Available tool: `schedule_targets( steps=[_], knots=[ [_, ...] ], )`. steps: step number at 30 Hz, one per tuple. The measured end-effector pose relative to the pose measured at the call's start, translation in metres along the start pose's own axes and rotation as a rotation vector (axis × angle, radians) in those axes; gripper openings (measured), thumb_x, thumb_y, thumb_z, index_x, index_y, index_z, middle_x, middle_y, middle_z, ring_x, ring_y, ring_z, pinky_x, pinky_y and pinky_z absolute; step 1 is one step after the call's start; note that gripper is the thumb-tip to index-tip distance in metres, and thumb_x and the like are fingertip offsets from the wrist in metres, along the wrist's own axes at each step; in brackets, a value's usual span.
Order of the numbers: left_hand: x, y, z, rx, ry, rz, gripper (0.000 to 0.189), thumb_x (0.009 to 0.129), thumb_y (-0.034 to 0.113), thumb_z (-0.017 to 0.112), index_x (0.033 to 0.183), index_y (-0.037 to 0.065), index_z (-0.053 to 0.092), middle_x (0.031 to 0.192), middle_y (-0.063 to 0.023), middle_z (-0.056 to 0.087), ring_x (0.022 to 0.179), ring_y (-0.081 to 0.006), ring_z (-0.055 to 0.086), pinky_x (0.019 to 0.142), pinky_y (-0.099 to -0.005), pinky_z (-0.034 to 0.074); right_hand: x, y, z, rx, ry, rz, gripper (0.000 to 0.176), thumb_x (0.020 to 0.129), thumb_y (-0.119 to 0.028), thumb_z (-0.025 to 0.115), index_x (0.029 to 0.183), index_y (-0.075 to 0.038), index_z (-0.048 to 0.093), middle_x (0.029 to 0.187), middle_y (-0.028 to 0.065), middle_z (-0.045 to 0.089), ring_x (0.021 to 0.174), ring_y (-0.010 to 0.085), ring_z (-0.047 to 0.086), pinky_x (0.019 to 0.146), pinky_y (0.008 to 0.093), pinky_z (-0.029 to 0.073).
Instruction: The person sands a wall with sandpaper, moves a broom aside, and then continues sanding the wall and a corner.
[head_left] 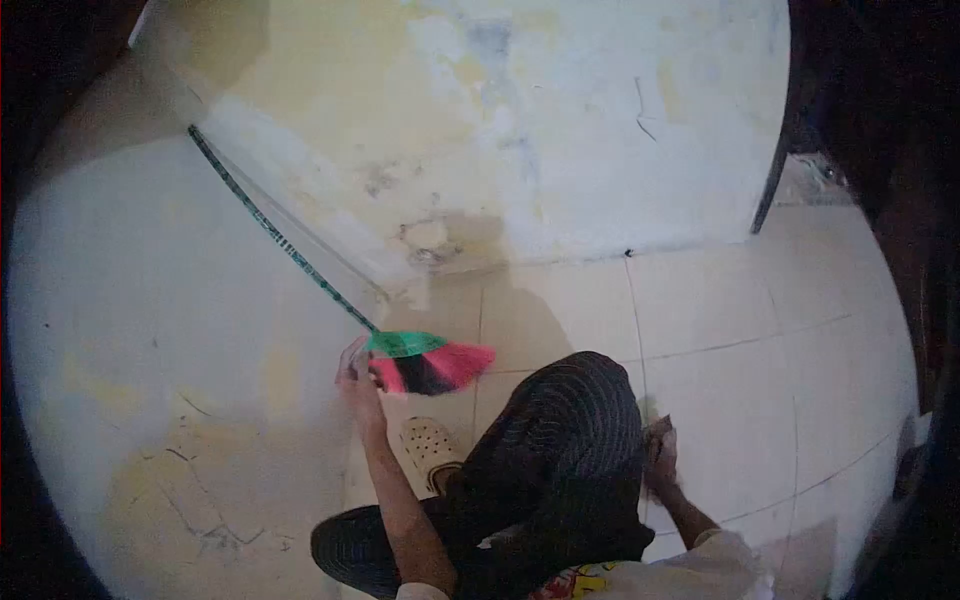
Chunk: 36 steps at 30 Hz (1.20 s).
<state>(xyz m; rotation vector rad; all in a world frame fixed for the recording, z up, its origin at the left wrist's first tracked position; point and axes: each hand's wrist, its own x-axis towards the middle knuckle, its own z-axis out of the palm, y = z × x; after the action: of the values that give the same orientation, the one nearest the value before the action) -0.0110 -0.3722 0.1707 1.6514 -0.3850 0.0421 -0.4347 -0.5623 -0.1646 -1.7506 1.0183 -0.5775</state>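
Note:
A broom with a long green handle (283, 242) leans in the corner between two walls. Its green collar and pink-and-black bristles (462, 367) are at the lower end. My left hand (358, 366) is at the left side of the broom head, touching or right beside it; its fingers are partly hidden by the bristles and blurred, so its grip is unclear. To the right of my bent knee is my right hand (660, 452), low over the floor, with its fingers drawn together; a small dark thing seems to be at the fingertips, too small to name.
Stained, peeling walls (600, 150) stand in front and at the left. The tiled floor (730, 380) spreads out at the right. A light clog with holes (428, 446) is on my foot. A dark vertical edge (771, 180) ends the front wall at the right.

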Motion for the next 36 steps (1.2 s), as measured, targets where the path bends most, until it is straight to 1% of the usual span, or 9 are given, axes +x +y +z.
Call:
schedule_targets(
  steps=[3, 4, 8, 12, 17, 21, 25, 29, 36],
  knots=[
    [0.009, 0.004, 0.047, 0.094, -0.082, 0.070, 0.026, 0.101, 0.021, 0.049, 0.117, 0.004, 0.061, 0.082, -0.0015, 0.064, 0.055, -0.0038, 0.044, 0.047, -0.0211, 0.038, 0.000, -0.025, -0.012, -0.121, -0.093, 0.141, 0.042, 0.102, -0.034, 0.041, 0.125, 0.001, 0.048, 0.118, 0.0220, 0.051, 0.111, 0.0378, 0.049, 0.095, 0.0450, 0.039],
    [0.013, 0.008, 0.061, 0.117, -0.187, 0.110, 0.025, 0.101, 0.019, 0.050, 0.117, 0.003, 0.061, 0.081, -0.0019, 0.065, 0.056, -0.0052, 0.046, 0.049, -0.0226, 0.040, 0.001, -0.003, 0.002, 0.750, 0.145, 0.008, 0.039, 0.103, -0.036, 0.040, 0.115, 0.000, 0.052, 0.108, 0.0106, 0.058, 0.100, 0.0210, 0.053, 0.083, 0.0366, 0.046],
    [0.032, -0.010, 0.124, 0.171, -0.392, 0.173, 0.024, 0.097, 0.016, 0.053, 0.118, 0.005, 0.061, 0.081, -0.0043, 0.068, 0.062, -0.0101, 0.056, 0.059, -0.0285, 0.046, 0.051, -0.041, -0.011, 0.431, 0.835, 0.077, 0.040, 0.102, -0.037, 0.044, 0.104, 0.003, 0.049, 0.083, 0.0094, 0.053, 0.073, 0.0189, 0.051, 0.070, 0.0333, 0.048],
    [0.032, -0.013, 0.193, 0.156, -0.561, 0.183, 0.026, 0.099, 0.015, 0.049, 0.120, 0.006, 0.061, 0.082, -0.0050, 0.068, 0.065, -0.0096, 0.055, 0.062, -0.0280, 0.047, 0.156, -0.107, -0.059, 0.500, 0.956, -0.236, 0.039, 0.101, -0.038, 0.048, 0.098, 0.000, 0.051, 0.070, 0.0013, 0.049, 0.062, 0.0131, 0.047, 0.058, 0.0309, 0.047],
    [0.017, -0.030, 0.251, 0.174, -1.044, 0.152, 0.027, 0.095, 0.017, 0.053, 0.119, 0.007, 0.060, 0.088, -0.0160, 0.069, 0.077, -0.0305, 0.067, 0.074, -0.0406, 0.051, 0.242, -0.287, -0.077, 0.323, 0.669, -0.366, 0.033, 0.101, -0.026, 0.046, 0.110, 0.005, 0.054, 0.086, 0.0041, 0.053, 0.080, 0.0147, 0.052, 0.069, 0.0302, 0.051],
    [0.015, -0.046, 0.237, 0.446, -1.332, 0.501, 0.032, 0.098, 0.023, 0.049, 0.123, 0.004, 0.056, 0.095, -0.0215, 0.066, 0.090, -0.0376, 0.064, 0.082, -0.0480, 0.050, 0.304, -0.386, -0.060, -0.001, 0.517, -0.566, 0.022, 0.098, -0.016, 0.047, 0.082, -0.001, 0.043, 0.070, 0.0028, 0.042, 0.068, 0.0105, 0.042, 0.059, 0.0290, 0.040],
    [0.010, -0.128, 0.198, 0.374, -1.518, 0.587, 0.032, 0.097, 0.018, 0.049, 0.124, 0.002, 0.055, 0.095, -0.0174, 0.066, 0.090, -0.0339, 0.065, 0.079, -0.0464, 0.052, 0.360, -0.480, -0.023, -0.549, 0.550, -0.794, 0.018, 0.092, -0.012, 0.050, 0.101, 0.001, 0.058, 0.082, 0.0239, 0.062, 0.077, 0.0425, 0.062, 0.069, 0.0438, 0.050],
    [0.011, -0.145, 0.182, 0.719, -1.578, 0.669, 0.032, 0.097, 0.017, 0.048, 0.124, 0.002, 0.055, 0.095, -0.0157, 0.066, 0.089, -0.0296, 0.066, 0.077, -0.0439, 0.053, 0.413, -0.510, 0.011, -0.787, 0.524, -0.978, 0.024, 0.091, -0.014, 0.055, 0.113, -0.003, 0.054, 0.084, 0.0198, 0.065, 0.079, 0.0401, 0.065, 0.067, 0.0478, 0.052],
    [0.023, -0.132, 0.176, 0.576, -1.341, 0.659, 0.035, 0.098, 0.018, 0.047, 0.129, 0.003, 0.053, 0.098, -0.0158, 0.065, 0.090, -0.0287, 0.065, 0.079, -0.0418, 0.054, 0.424, -0.500, 0.027, -1.092, 0.588, -0.618, 0.026, 0.094, -0.020, 0.051, 0.120, -0.013, 0.053, 0.071, 0.0172, 0.066, 0.065, 0.0356, 0.067, 0.056, 0.0449, 0.052]
  ],
)
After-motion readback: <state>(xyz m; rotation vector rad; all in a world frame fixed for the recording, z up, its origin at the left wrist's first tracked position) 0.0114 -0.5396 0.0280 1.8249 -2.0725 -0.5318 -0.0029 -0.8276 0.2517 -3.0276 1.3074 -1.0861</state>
